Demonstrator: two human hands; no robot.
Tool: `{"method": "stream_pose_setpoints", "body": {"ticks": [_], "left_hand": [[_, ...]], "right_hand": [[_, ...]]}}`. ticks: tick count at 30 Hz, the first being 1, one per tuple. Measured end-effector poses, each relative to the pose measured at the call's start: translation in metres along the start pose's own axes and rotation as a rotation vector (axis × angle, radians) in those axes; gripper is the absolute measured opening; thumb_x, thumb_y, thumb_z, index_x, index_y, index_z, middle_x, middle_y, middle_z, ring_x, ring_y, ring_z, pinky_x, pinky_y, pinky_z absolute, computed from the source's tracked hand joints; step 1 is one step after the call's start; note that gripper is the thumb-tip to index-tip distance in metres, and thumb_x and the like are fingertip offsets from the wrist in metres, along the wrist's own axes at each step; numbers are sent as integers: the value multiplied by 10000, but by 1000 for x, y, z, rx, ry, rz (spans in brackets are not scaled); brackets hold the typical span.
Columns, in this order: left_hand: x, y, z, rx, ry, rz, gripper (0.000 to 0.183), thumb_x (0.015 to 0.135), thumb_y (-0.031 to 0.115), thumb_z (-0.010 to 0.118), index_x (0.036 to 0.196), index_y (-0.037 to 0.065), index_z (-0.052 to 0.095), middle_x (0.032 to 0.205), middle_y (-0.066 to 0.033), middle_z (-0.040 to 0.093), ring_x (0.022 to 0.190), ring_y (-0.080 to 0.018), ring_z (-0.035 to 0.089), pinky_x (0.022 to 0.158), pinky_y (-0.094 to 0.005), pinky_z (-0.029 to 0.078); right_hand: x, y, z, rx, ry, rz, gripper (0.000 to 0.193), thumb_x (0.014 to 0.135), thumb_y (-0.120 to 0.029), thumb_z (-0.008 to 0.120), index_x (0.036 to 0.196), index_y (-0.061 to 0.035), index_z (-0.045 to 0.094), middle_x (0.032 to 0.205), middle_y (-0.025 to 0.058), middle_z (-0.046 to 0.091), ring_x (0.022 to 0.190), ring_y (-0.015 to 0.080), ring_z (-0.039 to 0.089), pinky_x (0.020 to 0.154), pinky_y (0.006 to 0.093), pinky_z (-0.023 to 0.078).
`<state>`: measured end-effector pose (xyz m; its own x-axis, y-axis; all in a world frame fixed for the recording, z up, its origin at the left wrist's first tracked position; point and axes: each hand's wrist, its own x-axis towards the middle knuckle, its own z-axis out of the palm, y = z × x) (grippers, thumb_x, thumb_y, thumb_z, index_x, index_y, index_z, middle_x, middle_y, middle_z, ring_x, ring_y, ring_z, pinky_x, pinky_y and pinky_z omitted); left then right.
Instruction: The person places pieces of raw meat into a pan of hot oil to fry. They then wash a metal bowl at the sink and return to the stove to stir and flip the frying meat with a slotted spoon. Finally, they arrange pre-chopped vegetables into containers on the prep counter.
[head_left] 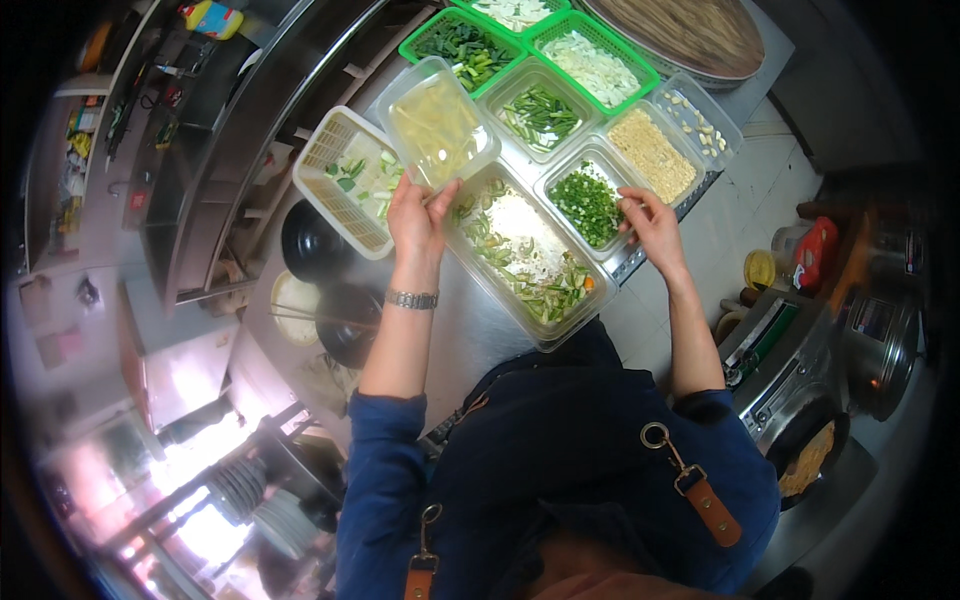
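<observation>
My left hand (418, 215), with a watch on the wrist, grips the near edge of a clear plastic container (440, 120) holding pale yellow strips. This container is tilted and overlaps its neighbours. My right hand (652, 228) has its fingers curled over the right rim of a container of chopped scallions (588, 205). Between and below my hands lies a long clear tub (525, 255) with green vegetable scraps and white bits on its bottom. To the left of my left hand is a cream plastic basket (318, 178) with some cut greens and white pieces.
Beyond stand a container of green stalks (540, 112), chopped nuts or garlic (652, 155), peeled cloves (698, 122) and green baskets (590, 70). A round wooden board (690, 35) lies at the back. Black bowls (348, 322) sit at left; a pan (812, 455) is at right.
</observation>
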<state>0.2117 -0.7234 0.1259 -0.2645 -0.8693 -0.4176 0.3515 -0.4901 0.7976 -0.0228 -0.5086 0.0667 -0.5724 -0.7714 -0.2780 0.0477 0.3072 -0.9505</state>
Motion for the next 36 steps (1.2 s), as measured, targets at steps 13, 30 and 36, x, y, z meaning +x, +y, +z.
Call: {"method": "stream_pose_setpoints", "body": {"ticks": [13,30,36], "left_hand": [[-3,-10,11,51,91,21,555,815,-60,337,1360,-76,231,1177,-268,466,897,-407,599,776,-344,561],[-41,0,-4,18,158,88,567,794,-75,344,1350,-94,236,1180,-275,460,860,-405,612,756,-354,568],[-35,-5,-2,3,144,71,555,803,-75,342,1349,-89,238,1199,-280,439,914,-433,585,787,-373,560]], "right_hand": [[152,-31,-51,-1143,245,-514,367,790,-139,545,1147,-56,557,1172,186,532,1041,366,523,889,449,427],[272,-34,-88,-1152,181,-57,247,775,-104,512,978,-60,646,1036,203,622,1011,344,584,841,426,471],[241,-43,-64,-1181,291,-536,283,796,-134,536,1061,-64,607,1011,189,612,936,333,584,815,423,469]]}}
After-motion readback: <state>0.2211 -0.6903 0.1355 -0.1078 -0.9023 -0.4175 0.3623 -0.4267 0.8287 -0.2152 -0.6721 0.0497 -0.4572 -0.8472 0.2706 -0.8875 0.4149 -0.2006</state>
